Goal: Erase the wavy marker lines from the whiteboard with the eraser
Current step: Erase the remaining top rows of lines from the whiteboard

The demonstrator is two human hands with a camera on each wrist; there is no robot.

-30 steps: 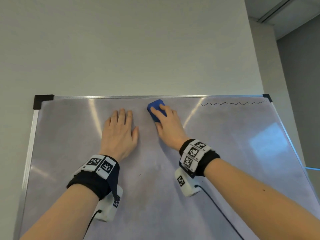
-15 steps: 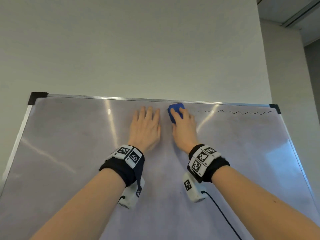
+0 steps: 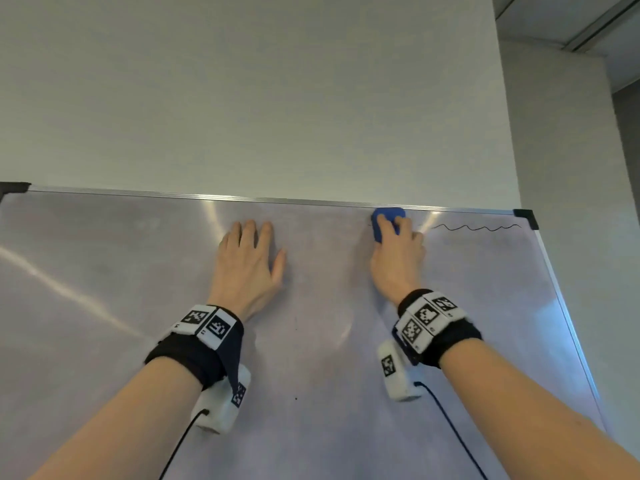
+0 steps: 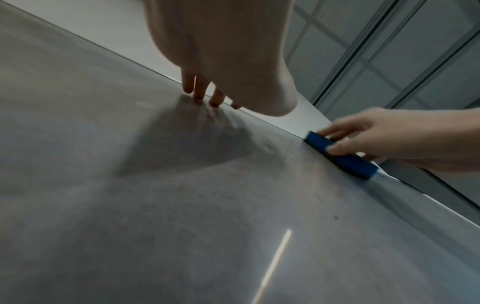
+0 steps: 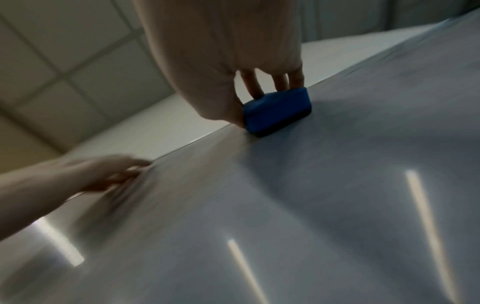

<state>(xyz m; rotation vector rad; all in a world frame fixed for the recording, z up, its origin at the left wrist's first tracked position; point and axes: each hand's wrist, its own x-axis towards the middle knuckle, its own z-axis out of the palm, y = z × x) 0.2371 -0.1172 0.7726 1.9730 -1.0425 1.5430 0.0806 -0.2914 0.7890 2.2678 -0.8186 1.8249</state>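
Observation:
A whiteboard (image 3: 311, 358) with a silver frame fills the lower head view. A black wavy marker line (image 3: 478, 227) runs along its top right, ending near the black corner cap. My right hand (image 3: 396, 251) grips a blue eraser (image 3: 382, 218) and presses it flat on the board just under the top frame, left of the line's start. The eraser (image 5: 278, 111) shows between thumb and fingers in the right wrist view, and again as the eraser (image 4: 340, 157) in the left wrist view. My left hand (image 3: 249, 258) lies flat on the board, fingers straight, well left of the eraser.
The board's top frame (image 3: 207, 196) and right frame (image 3: 568, 327) border the work area, with a black corner cap (image 3: 524, 214) at top right. A plain wall (image 3: 277, 98) rises above. Small dark specks (image 3: 295, 398) dot the lower board.
My right hand has slid the eraser rightward along the top edge, and the left end of the wavy line is gone. The left hand shifted right on the board, then stayed behind.

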